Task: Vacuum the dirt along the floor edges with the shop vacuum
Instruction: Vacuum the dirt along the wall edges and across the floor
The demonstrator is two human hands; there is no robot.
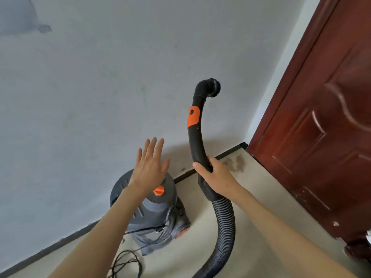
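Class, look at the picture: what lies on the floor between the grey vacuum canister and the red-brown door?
In the head view, between the vacuum canister and the door lie bare floor and a dirt patch near the corner. The right hand holds the wand in front.

No readable text, labels or numbers.

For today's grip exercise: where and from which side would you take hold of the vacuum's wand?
Grip the wand on its smooth black stretch just above the ribbed hose, coming from the right, as the right hand does; the brush head curves away at the top.
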